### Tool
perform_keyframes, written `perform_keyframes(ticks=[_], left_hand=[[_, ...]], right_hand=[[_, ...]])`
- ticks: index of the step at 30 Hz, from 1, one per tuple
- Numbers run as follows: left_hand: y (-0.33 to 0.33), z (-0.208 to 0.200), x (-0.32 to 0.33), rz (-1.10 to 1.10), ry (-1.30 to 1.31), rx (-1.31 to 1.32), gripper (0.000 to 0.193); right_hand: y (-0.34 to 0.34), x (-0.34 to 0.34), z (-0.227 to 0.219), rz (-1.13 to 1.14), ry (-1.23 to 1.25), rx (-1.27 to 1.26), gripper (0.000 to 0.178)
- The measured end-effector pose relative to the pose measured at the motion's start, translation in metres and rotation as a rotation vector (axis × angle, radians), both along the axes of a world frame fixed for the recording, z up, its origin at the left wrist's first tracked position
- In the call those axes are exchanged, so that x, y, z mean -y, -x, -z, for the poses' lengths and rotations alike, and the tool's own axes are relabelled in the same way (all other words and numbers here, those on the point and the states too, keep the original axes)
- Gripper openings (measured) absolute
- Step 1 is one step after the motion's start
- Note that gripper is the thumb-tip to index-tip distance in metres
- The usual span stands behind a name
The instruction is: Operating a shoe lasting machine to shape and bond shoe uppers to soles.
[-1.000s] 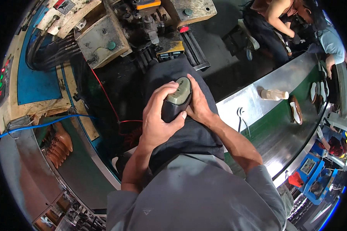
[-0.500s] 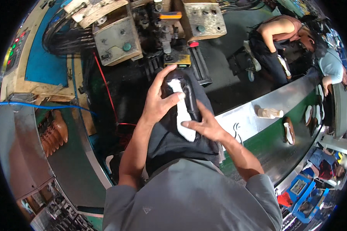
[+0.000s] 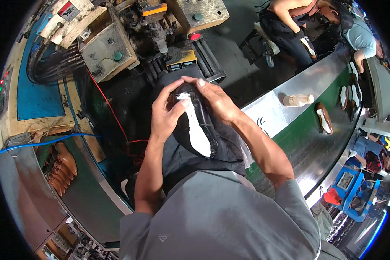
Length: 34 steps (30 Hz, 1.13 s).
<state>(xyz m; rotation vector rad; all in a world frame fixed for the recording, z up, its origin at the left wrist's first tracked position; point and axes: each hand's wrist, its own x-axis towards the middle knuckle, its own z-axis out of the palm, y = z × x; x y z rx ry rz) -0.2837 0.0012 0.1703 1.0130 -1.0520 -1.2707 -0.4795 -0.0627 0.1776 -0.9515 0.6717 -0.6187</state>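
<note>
A black shoe upper [image 3: 202, 117] lies sole side up over my lap, its white insole [image 3: 199, 133] showing along the middle. My left hand [image 3: 164, 116] wraps the far end from the left, thumb pressed on the narrow top of the white insole. From the right, my right hand [image 3: 217, 102] curves round the same end, its fingertips meeting the left ones at the tip. The near, rounded end of the shoe rests against my dark trousers. What the fingers touch underneath is hidden.
Ahead stands a grimy machine [image 3: 160, 39] with two control boxes. On the right, a green conveyor [image 3: 286, 138] carries brown and dark shoes; a bottle [image 3: 298, 100] lies on its metal edge. Brown shoes [image 3: 63, 169] sit in a left-hand trough. Another person [image 3: 290, 26] sits far right.
My right hand has moved from the near end of the white insole up to the far end, beside my left hand. The view has shifted, turning slightly.
</note>
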Motion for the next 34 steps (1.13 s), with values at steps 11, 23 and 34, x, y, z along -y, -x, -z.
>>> perform_keyframes(ticks=[11,23,34], left_hand=[[-0.019,0.003,0.009,0.177,0.0,-0.096,0.048],[0.005,0.002,0.023,0.172,0.085,-0.013,0.039],[0.017,0.007,0.02,0.123,0.126,0.107,0.038]], right_hand=[[-0.005,-0.002,-0.007,0.062,-0.062,0.089,0.06],[-0.007,-0.012,-0.015,0.11,0.344,-0.011,0.05],[0.002,-0.009,-0.005,0.061,0.299,-0.105,0.057]])
